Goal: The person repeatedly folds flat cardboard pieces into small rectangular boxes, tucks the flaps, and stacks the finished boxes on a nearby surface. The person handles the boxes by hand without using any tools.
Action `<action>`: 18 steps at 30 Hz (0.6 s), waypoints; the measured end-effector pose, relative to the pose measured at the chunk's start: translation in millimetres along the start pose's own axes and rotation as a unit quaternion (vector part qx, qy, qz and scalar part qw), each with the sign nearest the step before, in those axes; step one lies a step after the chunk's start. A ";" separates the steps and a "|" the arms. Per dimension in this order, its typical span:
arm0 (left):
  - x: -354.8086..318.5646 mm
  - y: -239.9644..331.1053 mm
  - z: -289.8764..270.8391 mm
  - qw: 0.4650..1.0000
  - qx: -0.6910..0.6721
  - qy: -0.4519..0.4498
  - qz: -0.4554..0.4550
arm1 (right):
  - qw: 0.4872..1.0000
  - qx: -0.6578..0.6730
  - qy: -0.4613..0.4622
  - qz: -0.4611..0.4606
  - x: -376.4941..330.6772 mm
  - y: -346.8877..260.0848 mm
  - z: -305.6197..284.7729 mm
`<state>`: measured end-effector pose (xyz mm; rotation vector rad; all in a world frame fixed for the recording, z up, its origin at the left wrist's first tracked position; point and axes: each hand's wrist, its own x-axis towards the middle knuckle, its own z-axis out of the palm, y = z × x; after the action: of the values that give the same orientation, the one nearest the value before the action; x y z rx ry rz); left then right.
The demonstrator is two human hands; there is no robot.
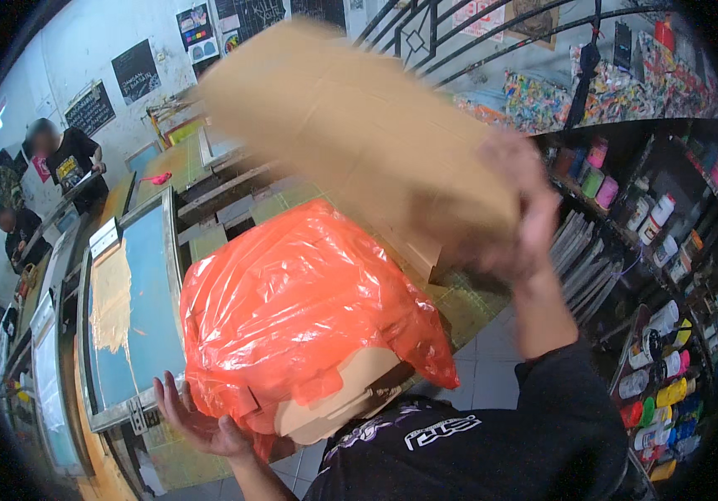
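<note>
My right hand point(532, 209), blurred by motion, grips the near right end of a large brown cardboard piece point(359, 117). The cardboard is raised and tilted above the table, its far end smeared. Below it lies a shiny orange-red plastic bag point(292, 284), bulging and crumpled. Several tan cardboard pieces point(334, 401) show at the bag's near side, close to my body. My left hand point(208, 426) is beside the bag's lower left edge, palm up with fingers spread, holding nothing. Whether it touches the bag I cannot tell.
A framed printing screen point(154, 292) with beige ink stands left of the bag on the work table point(476, 309). Shelves of paint bottles point(659, 367) rise on the right. Two people point(75, 163) are at the far left. A metal railing point(459, 42) crosses the back.
</note>
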<state>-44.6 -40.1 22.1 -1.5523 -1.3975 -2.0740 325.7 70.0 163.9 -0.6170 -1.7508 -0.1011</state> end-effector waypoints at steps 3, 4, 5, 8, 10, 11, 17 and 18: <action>-4.5 -4.5 -0.3 0.999 -0.008 -0.029 -0.041 | 0.972 -0.180 0.078 0.129 45.2 32.0 -57.7; -8.5 -6.3 2.3 0.998 -0.009 -0.042 -0.052 | 0.954 -0.213 0.080 0.195 57.3 44.9 -63.9; -11.7 -7.6 6.9 0.996 -0.016 -0.057 -0.064 | 0.949 -0.193 0.060 0.242 66.9 54.1 -66.9; -16.0 -7.6 15.0 0.992 -0.043 -0.082 -0.087 | 0.921 -0.184 0.016 0.343 78.7 72.6 -71.0; -17.6 -6.3 13.4 0.991 -0.033 -0.093 -0.095 | 0.902 -0.241 -0.003 0.359 80.4 80.2 -57.7; -17.1 -5.0 12.1 0.990 -0.023 -0.101 -0.096 | 0.898 -0.260 -0.010 0.355 80.1 85.6 -51.3; -20.9 -3.5 3.1 0.991 -0.005 -0.104 -0.088 | 0.892 -0.306 0.032 0.331 76.0 94.7 -30.6; -22.3 -4.0 2.7 0.991 -0.008 -0.099 -0.088 | 0.903 -0.281 0.054 0.320 74.7 105.8 -38.4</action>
<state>-35.8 -43.9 1.4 -1.7403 -1.6458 -2.0780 396.8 171.8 217.2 -1.5524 -1.3236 -0.1787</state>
